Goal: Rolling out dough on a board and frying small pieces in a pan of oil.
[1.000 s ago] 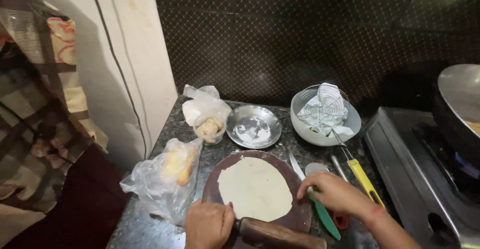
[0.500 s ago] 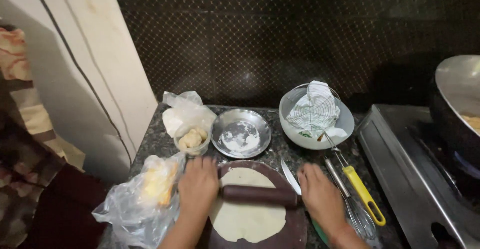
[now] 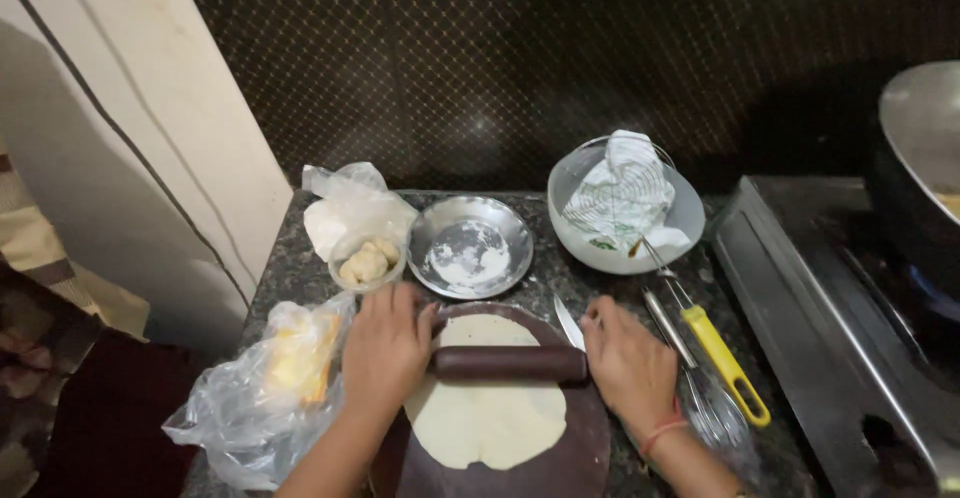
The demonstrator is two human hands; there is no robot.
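The flat dough (image 3: 487,408) lies on the round board (image 3: 560,458) at the counter's (image 3: 290,258) near edge, the rolling pin (image 3: 510,363) across it. Beyond stand a flour plate (image 3: 470,246) and, to its right, a bowl (image 3: 680,233); the stove (image 3: 840,318) lies far right.

We see dim light from above: glare on the steel plate (image 3: 470,246), the wall (image 3: 560,68) dark, edges bowed, the hands slightly soft.

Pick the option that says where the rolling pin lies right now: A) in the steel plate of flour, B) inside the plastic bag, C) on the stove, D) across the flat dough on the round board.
D: the rolling pin lies across the flat dough on the round board, with the left hand and right hand on its ends.
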